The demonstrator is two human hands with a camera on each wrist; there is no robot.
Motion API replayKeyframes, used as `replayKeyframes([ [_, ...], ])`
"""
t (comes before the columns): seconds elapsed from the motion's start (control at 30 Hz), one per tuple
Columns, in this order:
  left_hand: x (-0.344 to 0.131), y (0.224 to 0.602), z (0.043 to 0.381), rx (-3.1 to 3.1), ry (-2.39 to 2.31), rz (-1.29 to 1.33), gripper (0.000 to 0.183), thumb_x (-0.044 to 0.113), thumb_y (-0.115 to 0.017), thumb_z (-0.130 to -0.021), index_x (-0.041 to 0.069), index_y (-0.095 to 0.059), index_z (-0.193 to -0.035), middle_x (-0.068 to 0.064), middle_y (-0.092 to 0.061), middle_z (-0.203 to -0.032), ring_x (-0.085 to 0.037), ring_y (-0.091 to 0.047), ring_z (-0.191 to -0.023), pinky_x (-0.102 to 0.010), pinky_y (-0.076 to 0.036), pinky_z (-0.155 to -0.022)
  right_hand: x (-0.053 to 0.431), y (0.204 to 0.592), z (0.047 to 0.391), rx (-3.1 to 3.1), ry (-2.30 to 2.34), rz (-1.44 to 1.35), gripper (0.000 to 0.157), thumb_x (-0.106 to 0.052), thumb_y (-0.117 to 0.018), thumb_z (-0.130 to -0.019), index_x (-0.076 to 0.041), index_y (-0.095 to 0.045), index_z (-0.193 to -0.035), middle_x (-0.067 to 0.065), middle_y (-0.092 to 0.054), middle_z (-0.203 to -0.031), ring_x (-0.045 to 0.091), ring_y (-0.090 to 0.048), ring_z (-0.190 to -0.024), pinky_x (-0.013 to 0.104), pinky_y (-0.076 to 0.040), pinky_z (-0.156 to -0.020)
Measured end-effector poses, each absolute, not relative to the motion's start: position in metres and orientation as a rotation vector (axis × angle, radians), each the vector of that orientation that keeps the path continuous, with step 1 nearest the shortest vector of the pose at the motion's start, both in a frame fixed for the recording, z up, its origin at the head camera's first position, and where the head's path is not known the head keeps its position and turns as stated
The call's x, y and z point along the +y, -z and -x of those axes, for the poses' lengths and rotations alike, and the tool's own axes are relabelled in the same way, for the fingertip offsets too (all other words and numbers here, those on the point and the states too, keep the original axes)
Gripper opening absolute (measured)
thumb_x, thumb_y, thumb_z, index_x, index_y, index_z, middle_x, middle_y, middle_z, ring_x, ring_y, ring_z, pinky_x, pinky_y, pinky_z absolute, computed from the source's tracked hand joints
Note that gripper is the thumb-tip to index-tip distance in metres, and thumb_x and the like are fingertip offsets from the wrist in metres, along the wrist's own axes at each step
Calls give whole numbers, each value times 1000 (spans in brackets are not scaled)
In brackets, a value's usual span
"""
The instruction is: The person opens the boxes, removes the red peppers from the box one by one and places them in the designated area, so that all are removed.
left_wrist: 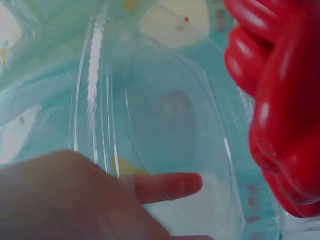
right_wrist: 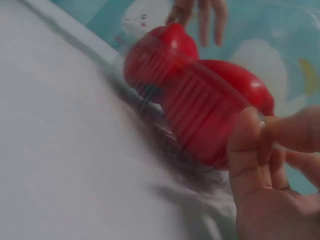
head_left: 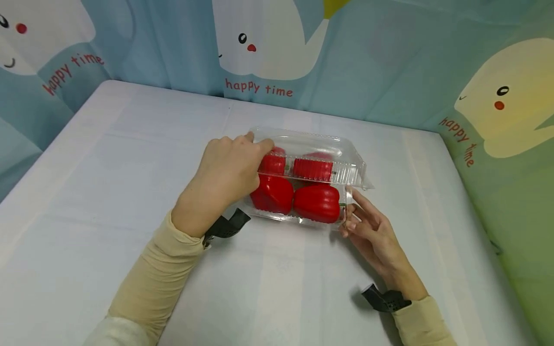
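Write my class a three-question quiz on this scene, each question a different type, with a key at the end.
1. Multiple choice: What colour are the peppers inside the clear box?
a) green
b) red
c) yellow

2. True or false: The lid is fully shut over the box.

3. Short answer: What is pinching the edge of the box at its right end in the head view?

Key:
1. b
2. False; the lid is partly open, and the front peppers are uncovered.
3. The person's right hand, with thumb and finger.
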State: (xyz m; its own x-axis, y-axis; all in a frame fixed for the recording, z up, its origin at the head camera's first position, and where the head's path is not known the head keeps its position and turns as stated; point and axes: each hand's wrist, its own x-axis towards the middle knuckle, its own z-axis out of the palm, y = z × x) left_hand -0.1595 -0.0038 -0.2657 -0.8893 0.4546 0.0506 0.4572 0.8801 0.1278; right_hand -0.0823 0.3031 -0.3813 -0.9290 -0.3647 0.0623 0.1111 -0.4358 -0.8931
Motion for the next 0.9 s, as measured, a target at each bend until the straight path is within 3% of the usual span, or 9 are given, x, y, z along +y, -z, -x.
replayKeyframes([
  [0.17,-10,264,160,-2954,351,728,50,8,-59,-88,15,-53,-138,-21,-53,-145,-39,-72,-83,-45,-59,-65,301,382,81,1492,2407,312,67,15,-34,-96,-7,-21,-158,4,-49,-108,12,-58,-86,23,-56,-78],
  [0.3,-17,262,162,-2871,564,680,60,5,-53,-89,15,-43,-147,-17,-49,-148,-32,-67,-69,-38,-54,-55,301,383,82,1490,2398,341,68,16,-33,-96,-3,-12,-158,4,-50,-107,12,-57,-87,23,-55,-78],
  [0.4,-25,261,165,-2772,752,652,66,5,-54,-90,13,-35,-152,-14,-47,-150,-29,-66,-76,-37,-52,-55,301,383,84,1477,2389,369,69,15,-32,-97,-1,-5,-158,4,-51,-108,12,-57,-87,23,-55,-79],
  [0.53,-32,262,172,-2649,935,641,73,6,-55,-91,12,-23,-156,-14,-46,-150,-28,-65,-106,-41,-57,-70,302,382,83,1469,2384,347,68,15,-32,-97,-3,-8,-158,3,-51,-106,11,-56,-84,24,-55,-79],
  [0.73,-38,266,178,-2631,1077,624,83,9,-53,-93,17,-6,-160,-9,-26,-162,-23,-58,-127,-46,-55,-91,303,382,83,1472,2375,337,68,14,-32,-96,-5,-13,-158,3,-50,-107,10,-55,-83,24,-54,-79],
  [0.9,-40,268,179,-2757,1012,666,80,15,-52,-96,17,-6,-160,-8,-22,-164,-26,-44,-140,-51,-47,-107,304,381,83,1490,2366,308,68,14,-32,-95,-5,-14,-158,3,-50,-106,11,-55,-83,24,-54,-79],
])
